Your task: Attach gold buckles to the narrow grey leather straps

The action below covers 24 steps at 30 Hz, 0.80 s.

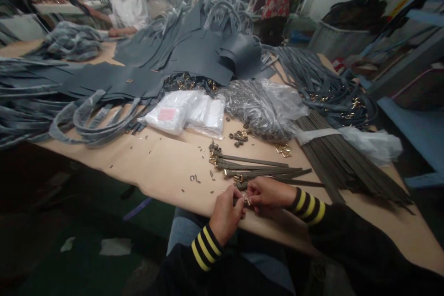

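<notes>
At the near edge of a tan table, a person's left hand and right hand meet fingertip to fingertip, both pinching a small metal clasp on the end of a dark strap; the clasp is too small to make out in detail. Both wrists wear black cuffs with yellow stripes. Just beyond the hands lies a short row of straps already fitted with clasps, and small dark bits are scattered to their left. Farther out from the hands sit white plastic packets and a clear bag of grey hardware. A long bundle of dark strips runs off to the right of the right hand. Curved grey handles and flat grey leather sheets fill the far left and middle. Across the table, another person in a white shirt works with hands on the tabletop.
</notes>
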{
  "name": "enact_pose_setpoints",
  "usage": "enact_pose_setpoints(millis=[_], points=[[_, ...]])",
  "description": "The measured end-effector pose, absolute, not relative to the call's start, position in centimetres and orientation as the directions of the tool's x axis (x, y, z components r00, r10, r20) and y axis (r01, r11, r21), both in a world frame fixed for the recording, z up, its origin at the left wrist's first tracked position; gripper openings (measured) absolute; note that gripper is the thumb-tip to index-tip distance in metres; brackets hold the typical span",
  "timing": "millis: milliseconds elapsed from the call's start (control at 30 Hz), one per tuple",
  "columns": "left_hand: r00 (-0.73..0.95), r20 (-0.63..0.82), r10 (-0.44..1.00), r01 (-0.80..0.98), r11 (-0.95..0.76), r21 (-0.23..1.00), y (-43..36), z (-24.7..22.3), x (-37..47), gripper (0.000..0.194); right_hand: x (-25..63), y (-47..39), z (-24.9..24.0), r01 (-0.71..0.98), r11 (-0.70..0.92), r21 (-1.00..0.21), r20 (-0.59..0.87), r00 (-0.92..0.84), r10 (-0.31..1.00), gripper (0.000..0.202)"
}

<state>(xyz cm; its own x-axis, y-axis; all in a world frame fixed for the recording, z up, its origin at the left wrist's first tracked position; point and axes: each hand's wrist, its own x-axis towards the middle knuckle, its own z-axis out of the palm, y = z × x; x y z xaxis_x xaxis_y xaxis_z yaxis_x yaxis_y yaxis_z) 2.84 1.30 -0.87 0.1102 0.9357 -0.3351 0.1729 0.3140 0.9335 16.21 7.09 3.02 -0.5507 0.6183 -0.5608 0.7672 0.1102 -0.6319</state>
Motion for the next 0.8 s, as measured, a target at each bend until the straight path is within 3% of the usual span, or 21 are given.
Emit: enact_pose_setpoints(millis=[133, 300, 467, 667, 800], points=[[0.148, -0.291, 0.945, 0.06, 0.285, 0.957, 1.3, -1.5, 3.4, 0.004, 15.9, 8.2, 5.3, 0.825, 0.33, -0.458, -0.49, -0.544, 0.681, 0.007], [0.118, -0.29, 0.95, 0.073, 0.283, 0.956, 1.7, -2.0, 1.9, 0.009, 15.2, 7.1, 4.8, 0.833, 0.43, -0.348, -0.349, -0.541, 0.765, 0.015], [0.205, -0.356, 0.912, 0.071, 0.349, 0.934, 1.2, -2.0, 0.2, 0.025, 15.8, 6.3, 3.2, 0.805, 0.457, -0.378, -0.241, -0.562, 0.791, 0.013], [0.296, -0.212, 0.932, -0.007, 0.223, 0.975, 0.3, -1.2, -0.6, 0.032, 16.8, 6.0, 3.5, 0.781, 0.444, -0.44, -0.176, -0.56, 0.81, 0.013], [0.345, -0.164, 0.924, 0.121, 0.13, 0.984, 0.7, -0.1, -0.6, 0.029, 16.9, 5.2, 4.0, 0.693, 0.516, -0.503, -0.076, -0.63, 0.773, 0.014]])
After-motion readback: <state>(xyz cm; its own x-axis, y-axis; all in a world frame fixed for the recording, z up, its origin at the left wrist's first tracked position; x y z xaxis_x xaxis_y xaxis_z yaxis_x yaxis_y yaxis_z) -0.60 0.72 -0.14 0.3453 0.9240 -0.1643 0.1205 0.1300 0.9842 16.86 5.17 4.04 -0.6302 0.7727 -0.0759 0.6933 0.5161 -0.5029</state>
